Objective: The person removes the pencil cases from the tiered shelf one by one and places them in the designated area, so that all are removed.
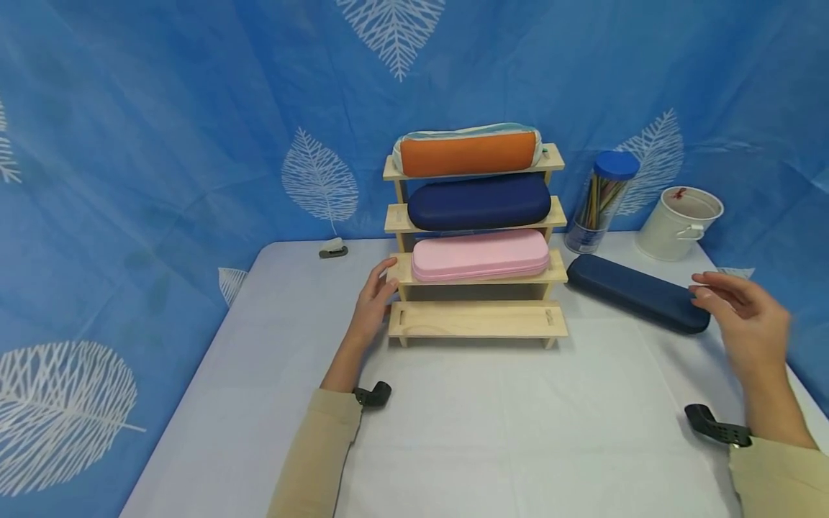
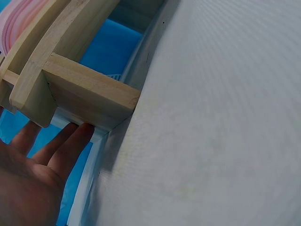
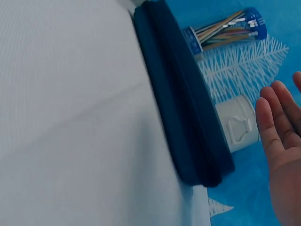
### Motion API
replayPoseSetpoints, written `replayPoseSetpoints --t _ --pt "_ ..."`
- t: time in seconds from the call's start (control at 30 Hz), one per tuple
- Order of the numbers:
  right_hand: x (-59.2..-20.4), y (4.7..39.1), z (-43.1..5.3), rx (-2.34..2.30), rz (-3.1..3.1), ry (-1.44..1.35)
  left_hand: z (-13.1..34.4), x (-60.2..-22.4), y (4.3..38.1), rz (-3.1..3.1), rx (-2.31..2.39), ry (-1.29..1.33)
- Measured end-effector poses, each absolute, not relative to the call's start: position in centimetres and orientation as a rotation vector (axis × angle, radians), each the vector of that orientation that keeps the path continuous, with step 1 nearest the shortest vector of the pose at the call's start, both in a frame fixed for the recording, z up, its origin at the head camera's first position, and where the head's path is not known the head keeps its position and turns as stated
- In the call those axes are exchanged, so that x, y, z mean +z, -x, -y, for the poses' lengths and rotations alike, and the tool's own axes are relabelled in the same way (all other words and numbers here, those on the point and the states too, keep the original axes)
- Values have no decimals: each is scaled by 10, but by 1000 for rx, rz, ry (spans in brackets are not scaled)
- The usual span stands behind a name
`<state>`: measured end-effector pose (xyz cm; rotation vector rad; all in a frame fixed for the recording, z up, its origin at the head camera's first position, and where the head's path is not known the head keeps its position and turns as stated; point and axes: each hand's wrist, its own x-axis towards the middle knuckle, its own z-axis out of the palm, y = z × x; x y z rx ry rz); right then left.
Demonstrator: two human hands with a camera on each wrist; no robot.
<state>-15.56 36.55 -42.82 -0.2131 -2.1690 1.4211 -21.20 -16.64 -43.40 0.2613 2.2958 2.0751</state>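
Note:
A stepped wooden rack point(image 1: 478, 319) stands mid-table, its lowest step bare. Its upper steps hold an orange pencil case point(image 1: 468, 155), a navy pencil case point(image 1: 479, 202) and a pink pencil case point(image 1: 481, 255), top to bottom. My left hand point(image 1: 372, 302) is at the rack's left side; in the left wrist view its extended fingertips touch or almost touch the wooden end point(image 2: 89, 89). Another dark blue pencil case point(image 1: 637, 291) lies slanted on the table to the right of the rack. Near its right end is my right hand point(image 1: 754, 327), fingers loosely bent, holding nothing.
Behind the dark blue case stand a clear jar of sticks with a blue lid point(image 1: 602, 198) and a white metal bucket point(image 1: 676, 226). A small stapler point(image 1: 333, 249) lies at the back left. Blue leaf-print cloth point(image 1: 194, 144) hangs around the white table point(image 1: 492, 432).

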Motion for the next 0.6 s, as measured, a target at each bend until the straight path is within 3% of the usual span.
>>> replayPoseSetpoints --t 0.27,0.6 --pt "-422 159 -351 1450 2228 24 170 -457 224 -2313 2091 -257" --pt "-424 166 -339 1484 2315 -82 169 -458 223 -2351 2090 -249"
